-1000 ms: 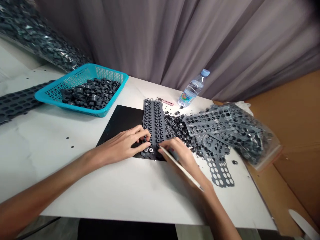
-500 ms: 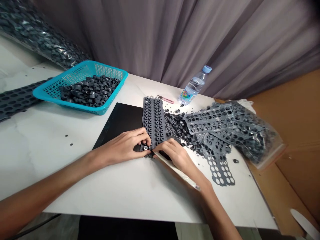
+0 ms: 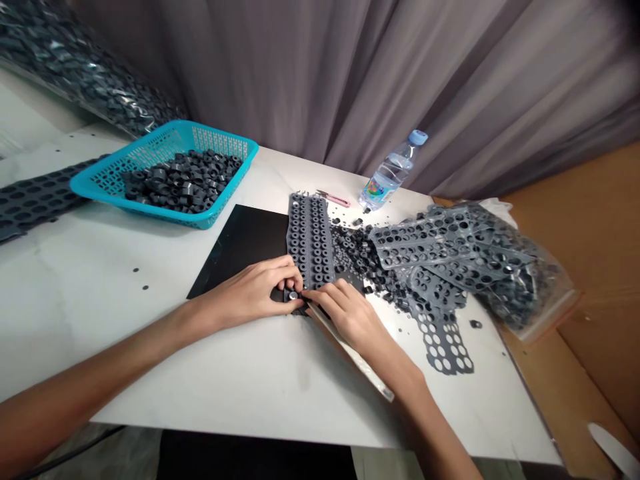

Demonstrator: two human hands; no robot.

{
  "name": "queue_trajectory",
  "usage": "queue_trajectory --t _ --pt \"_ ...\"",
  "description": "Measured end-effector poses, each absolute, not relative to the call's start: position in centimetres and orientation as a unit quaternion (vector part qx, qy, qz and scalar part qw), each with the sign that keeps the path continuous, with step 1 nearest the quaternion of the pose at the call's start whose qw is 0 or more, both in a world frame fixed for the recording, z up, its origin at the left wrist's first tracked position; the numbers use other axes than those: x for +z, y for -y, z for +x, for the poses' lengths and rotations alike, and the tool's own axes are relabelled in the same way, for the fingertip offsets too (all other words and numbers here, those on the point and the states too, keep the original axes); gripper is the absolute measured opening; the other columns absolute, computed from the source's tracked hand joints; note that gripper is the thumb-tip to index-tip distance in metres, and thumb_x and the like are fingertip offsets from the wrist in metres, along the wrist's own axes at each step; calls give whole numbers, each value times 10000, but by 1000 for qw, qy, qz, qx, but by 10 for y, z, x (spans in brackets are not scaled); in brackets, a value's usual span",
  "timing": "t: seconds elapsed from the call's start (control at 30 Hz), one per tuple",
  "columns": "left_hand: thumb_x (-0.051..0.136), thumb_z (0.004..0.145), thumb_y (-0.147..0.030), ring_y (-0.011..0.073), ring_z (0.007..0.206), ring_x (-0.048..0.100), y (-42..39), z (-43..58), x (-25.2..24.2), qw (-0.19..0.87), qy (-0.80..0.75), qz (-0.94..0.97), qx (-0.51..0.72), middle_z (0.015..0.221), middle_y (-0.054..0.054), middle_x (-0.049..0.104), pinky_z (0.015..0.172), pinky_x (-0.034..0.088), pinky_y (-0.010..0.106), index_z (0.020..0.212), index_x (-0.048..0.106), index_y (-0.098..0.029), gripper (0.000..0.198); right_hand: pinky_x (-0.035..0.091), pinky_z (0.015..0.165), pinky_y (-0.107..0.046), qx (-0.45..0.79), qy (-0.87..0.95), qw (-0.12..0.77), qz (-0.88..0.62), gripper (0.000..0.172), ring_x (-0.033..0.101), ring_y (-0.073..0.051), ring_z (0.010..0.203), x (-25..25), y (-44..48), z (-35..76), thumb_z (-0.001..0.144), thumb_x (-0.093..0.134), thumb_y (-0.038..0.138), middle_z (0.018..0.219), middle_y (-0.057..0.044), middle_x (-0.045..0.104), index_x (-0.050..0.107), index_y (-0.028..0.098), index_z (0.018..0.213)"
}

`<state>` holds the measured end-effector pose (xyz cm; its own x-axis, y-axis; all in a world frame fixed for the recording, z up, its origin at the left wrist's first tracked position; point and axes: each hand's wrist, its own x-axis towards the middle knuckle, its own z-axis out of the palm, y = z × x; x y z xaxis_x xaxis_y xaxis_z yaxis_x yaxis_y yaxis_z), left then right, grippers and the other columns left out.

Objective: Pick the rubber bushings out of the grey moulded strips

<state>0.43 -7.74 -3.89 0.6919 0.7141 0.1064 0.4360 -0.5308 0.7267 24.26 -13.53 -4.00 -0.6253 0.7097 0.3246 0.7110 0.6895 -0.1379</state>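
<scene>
A grey moulded rubber sheet [image 3: 311,233] with rows of raised rings lies on a black mat [image 3: 245,243]. My left hand [image 3: 273,287] is curled at the sheet's near end, thumb and fingers closed around its edge. Between them shows a small dark ring-shaped piece [image 3: 293,295] with a bright centre. Close beside it, my right hand [image 3: 347,310] grips a long, slim, pale tool [image 3: 367,373], its back end slanting towards me. The tool's tip meets the sheet near my left fingertips, but the exact contact is hidden.
A blue basket [image 3: 210,217] of black rubber rings stands at left. Loose rings [image 3: 357,257] and punched-out sheets [image 3: 440,333] lie at right, beside a filled plastic bag [image 3: 525,293]. A water bottle [image 3: 393,173] and pink thread snips [image 3: 334,199] are behind. A large bag [image 3: 100,80] sits back left.
The back end of the pale tool has swung down and slightly left, and my right fingers have shifted a little. My left hand keeps its hold; the whole view has drifted slightly.
</scene>
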Motion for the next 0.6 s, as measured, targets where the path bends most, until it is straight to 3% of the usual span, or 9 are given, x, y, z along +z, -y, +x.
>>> queue_trajectory --t 0.13,0.3,0.47,0.6 --pt "706 913 -365 175 857 580 76 6 -41 360 -337 846 202 980 6 594 775 468 301 971 646 -223 165 484 813 -406 -59 892 164 -418 246 603 -265 904 -43 140 234 1107 464 264 981 -97 716 651 175 1239" --pt "710 906 -333 176 883 577 73 8 -46 359 -332 847 210 955 -2 590 792 460 301 924 617 -218 149 494 813 -418 -68 864 204 -455 221 595 -274 895 -50 143 226 1091 492 250 1006 -116 723 648 169 1225" --pt "711 910 -338 171 877 563 73 7 -46 376 -327 841 211 966 -3 581 777 451 298 944 627 -220 149 540 796 -346 80 861 249 -437 225 628 -219 864 -38 142 238 1083 532 287 976 -70 728 651 204 1256" --pt "729 899 -347 166 858 547 74 6 -44 381 -329 837 214 958 -6 577 777 446 298 954 635 -215 171 528 773 -299 158 836 278 -447 120 640 -185 843 -27 140 251 1050 606 276 976 -47 715 678 218 1126"
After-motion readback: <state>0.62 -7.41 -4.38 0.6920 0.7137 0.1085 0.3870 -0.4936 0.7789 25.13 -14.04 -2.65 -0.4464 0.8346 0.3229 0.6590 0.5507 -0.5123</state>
